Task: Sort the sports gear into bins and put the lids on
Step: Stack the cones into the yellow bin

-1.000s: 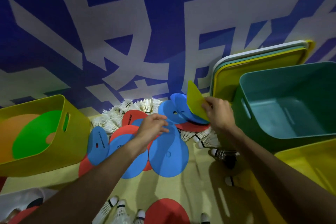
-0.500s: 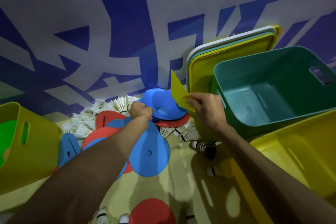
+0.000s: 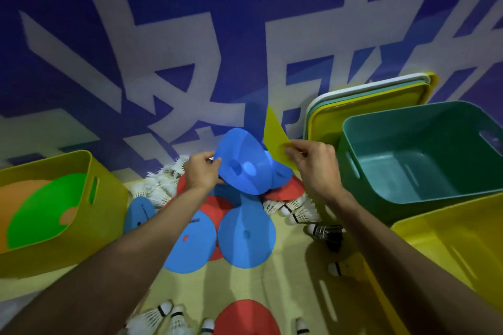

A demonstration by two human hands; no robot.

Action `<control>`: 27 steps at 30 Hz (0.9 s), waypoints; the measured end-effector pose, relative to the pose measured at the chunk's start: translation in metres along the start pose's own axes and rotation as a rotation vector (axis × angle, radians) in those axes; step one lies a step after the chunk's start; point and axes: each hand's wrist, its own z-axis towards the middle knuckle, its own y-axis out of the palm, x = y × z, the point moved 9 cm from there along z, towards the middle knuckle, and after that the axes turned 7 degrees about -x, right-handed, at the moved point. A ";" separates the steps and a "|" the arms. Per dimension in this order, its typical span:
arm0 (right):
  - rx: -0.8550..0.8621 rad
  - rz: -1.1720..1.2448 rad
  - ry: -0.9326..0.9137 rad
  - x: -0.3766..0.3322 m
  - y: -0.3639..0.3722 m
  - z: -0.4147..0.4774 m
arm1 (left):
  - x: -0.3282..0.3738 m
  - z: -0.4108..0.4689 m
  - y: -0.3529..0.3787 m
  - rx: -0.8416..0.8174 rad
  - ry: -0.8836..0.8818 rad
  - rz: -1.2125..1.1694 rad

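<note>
Sorting stage, pick-up step: both hands hold items lifted above the floor pile at frame centre.

1. The left hand (image 3: 202,174) pinches the left rim of a blue disc (image 3: 242,168) between thumb and curled fingers. The disc is tilted on edge, its face towards the camera and its top rim towards upper centre. Being round, it has no long axis.
2. The right hand (image 3: 313,166) pinches the lower right edge of a yellow marker (image 3: 275,139). The marker is a flat sheet. Its pointed corner aims at the top of the frame, and its long axis runs near vertical, leaning left at the top.
3. Blue and red discs (image 3: 245,236) and shuttlecocks (image 3: 299,209) remain loose on the floor, so the task is judged to be at an early stage.
4. The next move probably calls for carrying each item to a bin. The left yellow bin (image 3: 54,198) at left centre already holds green and orange discs. The teal bin (image 3: 422,155) at right centre looks empty.
5. The lids (image 3: 367,100) lean on the wall behind the teal bin, not yet fitted.
</note>
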 end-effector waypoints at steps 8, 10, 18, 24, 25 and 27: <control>-0.064 -0.016 -0.132 -0.083 0.052 0.004 | -0.006 -0.031 -0.132 0.119 0.012 -0.317; -0.081 -0.014 -0.163 -0.112 0.074 0.004 | -0.008 -0.045 -0.172 0.162 0.036 -0.370; -0.188 -0.075 -0.414 -0.253 0.169 -0.015 | -0.072 -0.087 -0.353 0.394 0.019 -0.522; -0.284 -0.196 -0.595 -0.355 0.248 -0.046 | -0.148 -0.086 -0.439 0.458 -0.047 -0.521; -0.297 -0.206 -0.633 -0.370 0.260 -0.053 | -0.161 -0.082 -0.444 0.442 -0.066 -0.520; -0.324 -0.211 -0.685 -0.395 0.282 -0.065 | -0.183 -0.074 -0.450 0.397 -0.111 -0.522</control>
